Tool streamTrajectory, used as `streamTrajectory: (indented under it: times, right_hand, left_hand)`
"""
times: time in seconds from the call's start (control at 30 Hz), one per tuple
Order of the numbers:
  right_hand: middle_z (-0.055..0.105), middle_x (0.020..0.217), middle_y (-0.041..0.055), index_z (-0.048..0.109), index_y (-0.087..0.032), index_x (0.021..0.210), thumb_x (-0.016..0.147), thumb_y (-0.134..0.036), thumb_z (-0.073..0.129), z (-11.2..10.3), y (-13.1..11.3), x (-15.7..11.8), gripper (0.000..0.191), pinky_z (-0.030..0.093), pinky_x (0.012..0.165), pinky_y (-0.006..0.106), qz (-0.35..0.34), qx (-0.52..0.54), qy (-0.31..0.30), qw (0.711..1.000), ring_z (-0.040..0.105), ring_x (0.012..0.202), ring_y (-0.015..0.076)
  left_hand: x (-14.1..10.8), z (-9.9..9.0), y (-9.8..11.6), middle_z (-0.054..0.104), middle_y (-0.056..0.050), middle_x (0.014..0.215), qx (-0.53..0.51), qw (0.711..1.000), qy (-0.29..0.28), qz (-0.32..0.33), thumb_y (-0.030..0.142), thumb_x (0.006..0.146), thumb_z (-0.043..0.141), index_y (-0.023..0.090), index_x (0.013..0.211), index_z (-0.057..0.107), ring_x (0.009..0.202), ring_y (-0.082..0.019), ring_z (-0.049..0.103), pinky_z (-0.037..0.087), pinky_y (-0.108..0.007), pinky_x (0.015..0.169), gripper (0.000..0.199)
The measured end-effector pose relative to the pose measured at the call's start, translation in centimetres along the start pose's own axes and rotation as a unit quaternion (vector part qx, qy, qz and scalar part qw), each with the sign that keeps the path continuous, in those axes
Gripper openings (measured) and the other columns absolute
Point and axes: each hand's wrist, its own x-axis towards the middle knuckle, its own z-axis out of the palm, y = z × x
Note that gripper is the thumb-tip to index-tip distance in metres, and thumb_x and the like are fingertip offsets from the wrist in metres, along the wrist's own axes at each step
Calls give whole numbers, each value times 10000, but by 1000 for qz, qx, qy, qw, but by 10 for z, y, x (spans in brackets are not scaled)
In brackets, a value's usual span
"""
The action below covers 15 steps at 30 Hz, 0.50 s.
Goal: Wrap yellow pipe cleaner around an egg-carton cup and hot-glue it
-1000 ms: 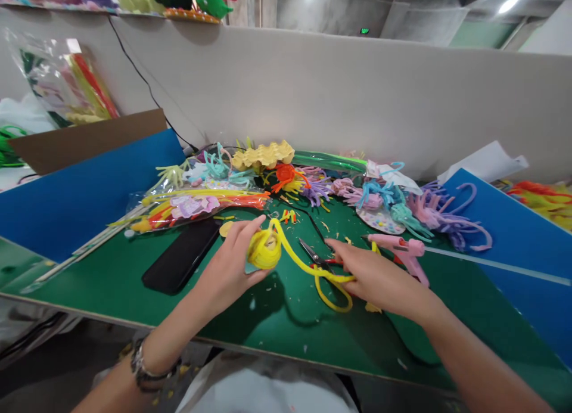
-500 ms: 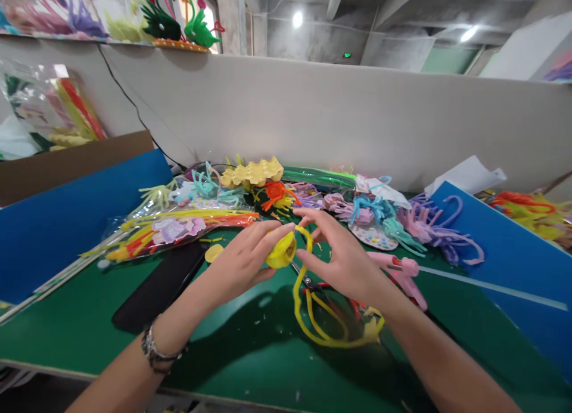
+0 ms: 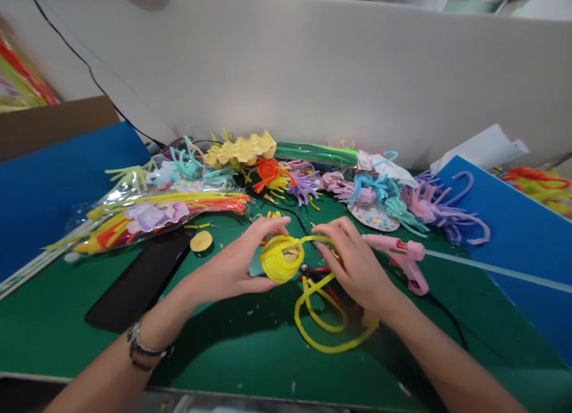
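My left hand [image 3: 245,259] is closed around the side of a round yellow piece [image 3: 277,264] wound with fuzzy pipe cleaner, its pale hollow end turned to the right. A yellow strand runs from the top of this piece to my right hand [image 3: 357,263], which pinches the pipe cleaner [image 3: 315,239] between thumb and fingers. Below my right hand, the long loose part of the strand loops over the table. A red-handled tool with a round pivot [image 3: 304,268] lies partly hidden behind my right hand and the loops.
A pink glue gun [image 3: 395,246] with a long pale stick lies right of my right hand. At left are a black flat case [image 3: 138,282] and a yellow disc [image 3: 201,241]. Bagged pipe cleaners [image 3: 165,216], an egg carton [image 3: 243,149] and blue panels [image 3: 513,234] line the green table [image 3: 250,365].
My view has tilted down. The yellow piece has turned so its wound side shows more. My right hand has moved slightly right and down, drawing the strand out sideways from the piece.
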Motion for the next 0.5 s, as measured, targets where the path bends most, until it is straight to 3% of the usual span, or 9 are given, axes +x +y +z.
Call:
streamTrajectory:
  times: [0.27,0.5]
  right_hand:
    - [626,791,46,605,-187,967,904,-290,434,9,14,-10,209,424,623,242,-61,-25,-45,997,588,710,153]
    - [604,723,35,658,-175,835,897,-277,456,17,22,-12,234,406,605,228,-46,14,-57,997,567,660,130]
  left_hand:
    - [0,6,-1,484,-81,1186,-86,996,-31,-19,198,739,637,286,1329,231,1077,-190,511,410,-334,959,722]
    - [-3,9,-7,493,-57,1162,-115,993,-29,-9,188,733,659,333,1340,193,1052,-164,520,391,-304,961,779]
